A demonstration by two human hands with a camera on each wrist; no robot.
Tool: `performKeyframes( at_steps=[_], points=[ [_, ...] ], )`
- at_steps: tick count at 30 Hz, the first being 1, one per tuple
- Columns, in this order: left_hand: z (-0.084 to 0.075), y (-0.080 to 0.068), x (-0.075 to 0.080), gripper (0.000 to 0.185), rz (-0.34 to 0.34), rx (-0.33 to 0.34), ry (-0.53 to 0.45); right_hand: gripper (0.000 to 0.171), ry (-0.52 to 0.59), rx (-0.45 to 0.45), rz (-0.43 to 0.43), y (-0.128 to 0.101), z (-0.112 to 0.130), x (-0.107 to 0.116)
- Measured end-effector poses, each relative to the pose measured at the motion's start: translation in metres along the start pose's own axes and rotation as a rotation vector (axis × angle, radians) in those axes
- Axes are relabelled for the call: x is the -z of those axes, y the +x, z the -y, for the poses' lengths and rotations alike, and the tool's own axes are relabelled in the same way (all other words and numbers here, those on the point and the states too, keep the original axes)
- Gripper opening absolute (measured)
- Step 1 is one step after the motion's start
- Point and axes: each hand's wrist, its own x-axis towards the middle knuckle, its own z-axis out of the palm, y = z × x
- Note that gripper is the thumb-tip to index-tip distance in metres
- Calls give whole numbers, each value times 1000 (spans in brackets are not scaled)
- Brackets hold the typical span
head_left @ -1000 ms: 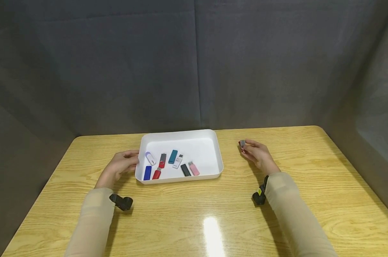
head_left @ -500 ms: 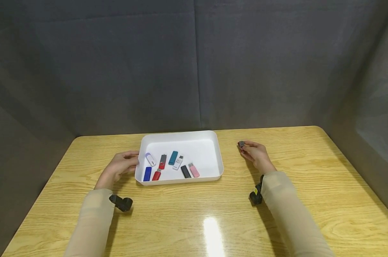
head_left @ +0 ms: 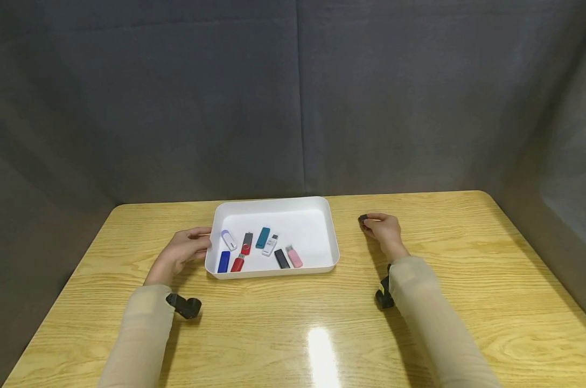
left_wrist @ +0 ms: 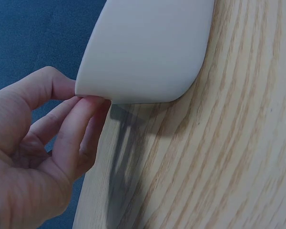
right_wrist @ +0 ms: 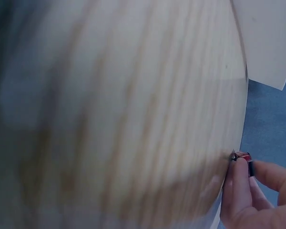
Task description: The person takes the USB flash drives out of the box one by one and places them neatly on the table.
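My left hand (head_left: 183, 249) rests its fingertips against the outer left wall of a white tray (head_left: 330, 231). In the left wrist view, the fingertips (left_wrist: 88, 102) meet the tray's side near its rim. Inside the tray lie several USB flash drives, among them a teal one (head_left: 262, 237), a blue one (head_left: 223, 262) and a pink one (head_left: 294, 257). To the tray's right, my right hand (head_left: 386, 230) pinches another USB flash drive (head_left: 363, 218) just over the table. Red and dark parts of that drive (right_wrist: 250, 162) show in the right wrist view, the rest hidden by fingers.
A wooden table (head_left: 273, 323) carries the tray near its far edge. Behind it hangs a dark grey cloth (head_left: 201, 108), which also lines the sides. Each wrist wears a small black camera, one at the left sleeve (head_left: 138, 328).
My right hand has shifted slightly left and turned the flash drive, so a dark side shows instead of the metal one. The left hand and tray stay nearly in place.
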Motion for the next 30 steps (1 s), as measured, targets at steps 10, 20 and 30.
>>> performKeyframes(
  at_steps=[10,20,30],
  points=[
    [0,0,-1,55,4,6,-4,35,-217,62,-71,-1,0,-2],
    [1,1,-1,56,-3,3,1,32,-227,51,-95,-1,0,1],
    [1,2,-3,55,-6,10,8,31,-301,53,-106,2,-3,3]
  ],
)
